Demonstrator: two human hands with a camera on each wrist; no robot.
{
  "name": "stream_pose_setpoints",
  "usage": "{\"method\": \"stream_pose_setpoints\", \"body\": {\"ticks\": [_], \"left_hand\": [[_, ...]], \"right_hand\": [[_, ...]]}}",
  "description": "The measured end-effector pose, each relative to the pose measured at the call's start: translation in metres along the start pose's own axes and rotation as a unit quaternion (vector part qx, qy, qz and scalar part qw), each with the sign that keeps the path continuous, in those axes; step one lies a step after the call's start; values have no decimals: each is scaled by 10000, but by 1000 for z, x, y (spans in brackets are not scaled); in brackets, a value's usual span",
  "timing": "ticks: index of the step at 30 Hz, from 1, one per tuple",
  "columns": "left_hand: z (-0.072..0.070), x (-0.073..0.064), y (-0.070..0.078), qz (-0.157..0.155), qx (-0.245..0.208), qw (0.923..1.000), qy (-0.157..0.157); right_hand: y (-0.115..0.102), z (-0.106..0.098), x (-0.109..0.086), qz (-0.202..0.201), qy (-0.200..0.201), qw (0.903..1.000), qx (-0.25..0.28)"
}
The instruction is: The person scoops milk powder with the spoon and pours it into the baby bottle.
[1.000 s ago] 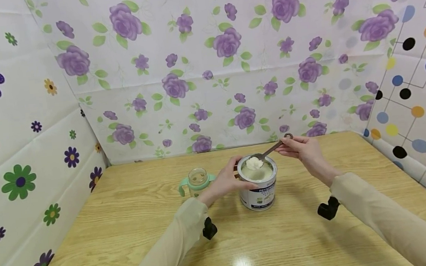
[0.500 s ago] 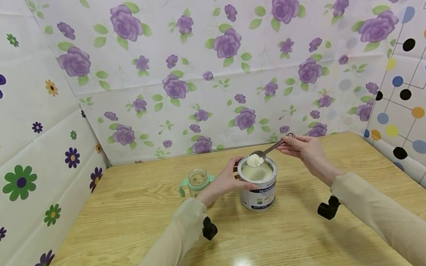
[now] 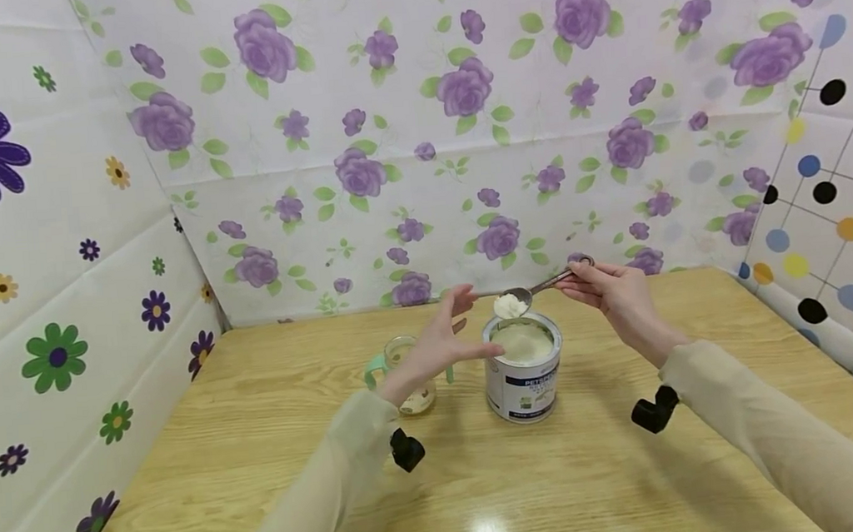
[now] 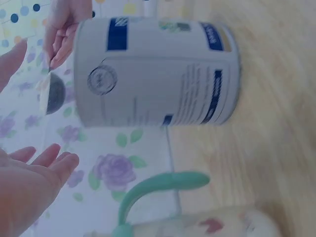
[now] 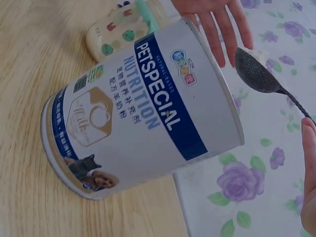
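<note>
My right hand [image 3: 621,305] pinches the handle of a dark spoon [image 3: 541,284], heaped with white powder [image 3: 509,306], just above a milk powder can [image 3: 525,388]. The can is uncapped, printed "PETSPECIAL", and shows pale powder inside; it stands upright on the table. To its left my left hand [image 3: 436,344] is spread, fingers straight and apart from the can in the left wrist view. Behind that hand is a clear baby bottle [image 3: 420,398] with green handles, partly covered by the hand and wrist. Its top is uncapped.
The wooden table [image 3: 275,445] runs back to a wall covered in flowered cloth [image 3: 364,237]. Patterned cloth also lines the left and right sides. Black wrist cameras hang below both sleeves.
My left hand has let go of the can and moved left toward the bottle. The right hand has raised the loaded spoon from inside the can to above its rim.
</note>
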State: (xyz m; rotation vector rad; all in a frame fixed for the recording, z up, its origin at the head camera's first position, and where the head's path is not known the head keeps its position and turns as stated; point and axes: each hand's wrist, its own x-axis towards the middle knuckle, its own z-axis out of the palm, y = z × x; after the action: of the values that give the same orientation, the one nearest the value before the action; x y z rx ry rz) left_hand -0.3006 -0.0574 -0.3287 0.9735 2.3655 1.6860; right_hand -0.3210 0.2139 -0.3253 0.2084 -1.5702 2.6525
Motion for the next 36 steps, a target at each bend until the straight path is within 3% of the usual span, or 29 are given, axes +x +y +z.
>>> {"method": "stream_pose_setpoints", "body": {"ticks": [4, 6, 11, 18, 25, 30, 36], "left_hand": [[-12, 0, 2, 156, -30, 9998, 147], [-20, 2, -7, 255, 37, 9993, 283], [-40, -2, -12, 401, 51, 9982, 442], [-69, -13, -18, 181, 62, 9979, 616], [-83, -35, -5, -192, 35, 9970, 747], [-90, -42, -14, -373, -44, 9966, 727], [-94, -49, -36, -623, -87, 9967, 516]], "right_hand": [[-1, 8, 2, 25, 22, 10000, 47], [-2, 13, 3, -7, -29, 10000, 56], [-2, 24, 7, 22, -153, 9997, 166], [1, 40, 10, 185, -133, 9996, 191], [7, 59, 15, 228, -141, 9995, 135], [11, 72, 19, 299, -154, 9994, 92], [18, 82, 22, 512, -265, 9983, -75]]}}
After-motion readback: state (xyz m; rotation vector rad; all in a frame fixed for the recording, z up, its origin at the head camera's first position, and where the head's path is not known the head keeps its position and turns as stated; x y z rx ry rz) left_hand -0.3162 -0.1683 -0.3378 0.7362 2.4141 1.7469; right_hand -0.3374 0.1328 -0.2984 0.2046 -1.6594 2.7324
